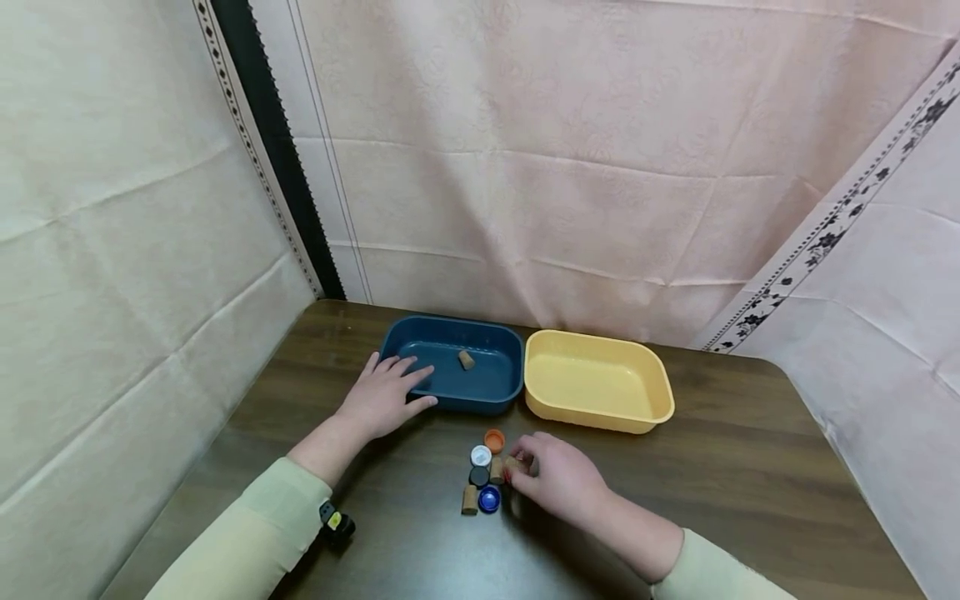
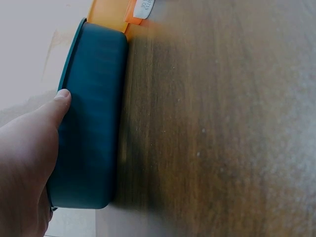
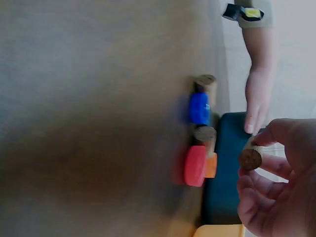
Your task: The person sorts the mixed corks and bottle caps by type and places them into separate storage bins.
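Note:
My right hand (image 1: 558, 479) pinches a cork (image 3: 251, 157) between thumb and fingers, just right of a small cluster of caps and corks. In that cluster are an orange cap (image 1: 494, 440), a white cap (image 1: 481, 456), a black cap (image 1: 478, 476), a blue cap (image 1: 489, 499) and two corks, one (image 1: 497, 470) upper and one (image 1: 469, 500) lower. A red cap (image 3: 195, 166) shows in the right wrist view, mostly hidden by the hand in the head view. My left hand (image 1: 378, 398) rests with spread fingers on the near-left rim of a dark blue bin (image 1: 457, 403).
Another cork (image 1: 466, 360) lies inside the blue bin. A yellow bin (image 1: 592, 415) stands close against its right side. Both sit toward the back of a dark wooden table (image 1: 720, 467), with pale cloth (image 1: 570, 167) hanging behind and at the sides.

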`<state>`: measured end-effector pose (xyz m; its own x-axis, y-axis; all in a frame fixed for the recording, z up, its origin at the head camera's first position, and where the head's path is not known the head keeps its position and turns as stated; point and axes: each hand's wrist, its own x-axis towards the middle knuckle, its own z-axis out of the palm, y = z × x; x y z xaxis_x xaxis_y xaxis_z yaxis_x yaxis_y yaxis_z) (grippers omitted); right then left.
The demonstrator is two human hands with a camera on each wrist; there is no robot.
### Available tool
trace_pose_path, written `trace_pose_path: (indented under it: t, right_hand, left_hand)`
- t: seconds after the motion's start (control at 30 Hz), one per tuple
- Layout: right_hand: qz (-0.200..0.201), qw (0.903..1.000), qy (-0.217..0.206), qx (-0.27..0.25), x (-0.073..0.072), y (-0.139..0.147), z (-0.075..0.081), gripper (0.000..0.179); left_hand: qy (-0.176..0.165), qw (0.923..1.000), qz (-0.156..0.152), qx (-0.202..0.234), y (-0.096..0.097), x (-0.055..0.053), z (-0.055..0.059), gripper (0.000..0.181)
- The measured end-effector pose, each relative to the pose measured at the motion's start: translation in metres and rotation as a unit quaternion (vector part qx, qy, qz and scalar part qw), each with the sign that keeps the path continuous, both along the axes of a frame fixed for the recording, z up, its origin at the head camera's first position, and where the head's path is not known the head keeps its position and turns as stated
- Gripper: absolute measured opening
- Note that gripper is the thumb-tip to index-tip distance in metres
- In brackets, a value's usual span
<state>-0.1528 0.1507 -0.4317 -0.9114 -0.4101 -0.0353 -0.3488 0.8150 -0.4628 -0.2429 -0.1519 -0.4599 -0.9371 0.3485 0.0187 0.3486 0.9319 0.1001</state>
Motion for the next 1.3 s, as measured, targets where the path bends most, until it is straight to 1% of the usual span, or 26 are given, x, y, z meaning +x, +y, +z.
trace_pose_path:
  t: [0.07, 0.17, 0.27, 0.43, 0.63, 0.67, 0.73, 0.97, 1.07, 1.13, 1.3]
  right_hand:
    - [-0.011, 0.9992, -0.031, -0.024, -0.007, -0.001, 0.007, 0.015]
    - [-0.03, 0.9946, -0.073, -0.067, -0.021, -0.004, 0.017, 0.013]
    - [-0.047, 0.9888, -0.097, -0.104, -0.036, -0.007, 0.025, 0.011]
    - [-0.07, 0.9793, -0.122, -0.146, -0.061, -0.013, 0.037, 0.014]
    - [-0.094, 0.962, -0.178, -0.185, -0.082, -0.018, 0.044, 0.021]
    - [-0.097, 0.9597, -0.185, -0.187, -0.085, -0.019, 0.045, 0.022]
    - [-0.101, 0.9588, -0.187, -0.188, -0.091, -0.023, 0.045, 0.024]
    - [-0.107, 0.9624, -0.179, -0.174, -0.119, -0.038, 0.04, 0.03]
    - [-0.118, 0.9628, -0.179, -0.164, -0.132, -0.047, 0.035, 0.031]
    - [-0.132, 0.9611, -0.184, -0.158, -0.14, -0.053, 0.03, 0.031]
    - [-0.167, 0.9578, -0.188, -0.141, -0.155, -0.068, 0.021, 0.031]
  left_hand:
    - [-0.001, 1.0, 0.0, -0.003, 0.0, -0.001, -0.001, 0.069]
    - [0.0, 1.0, 0.001, -0.006, 0.0, -0.002, -0.002, 0.07]
    - [-0.001, 1.0, 0.001, -0.008, 0.0, -0.002, -0.003, 0.07]
    - [-0.006, 0.9999, 0.001, -0.008, 0.001, -0.002, -0.004, 0.069]
    - [-0.003, 1.0, -0.002, -0.008, 0.001, -0.002, -0.004, 0.069]
    - [-0.002, 1.0, -0.001, -0.009, 0.001, -0.001, -0.004, 0.069]
    - [-0.003, 0.9999, 0.001, -0.012, 0.0, -0.001, -0.003, 0.069]
    - [-0.006, 0.9999, 0.0, -0.011, -0.001, -0.001, -0.002, 0.069]
    - [-0.008, 0.9999, -0.001, -0.011, -0.002, -0.002, -0.002, 0.069]
    - [-0.009, 0.9999, 0.0, -0.011, -0.003, -0.002, -0.002, 0.069]
    - [-0.007, 0.9999, -0.001, -0.011, -0.004, -0.002, -0.001, 0.07]
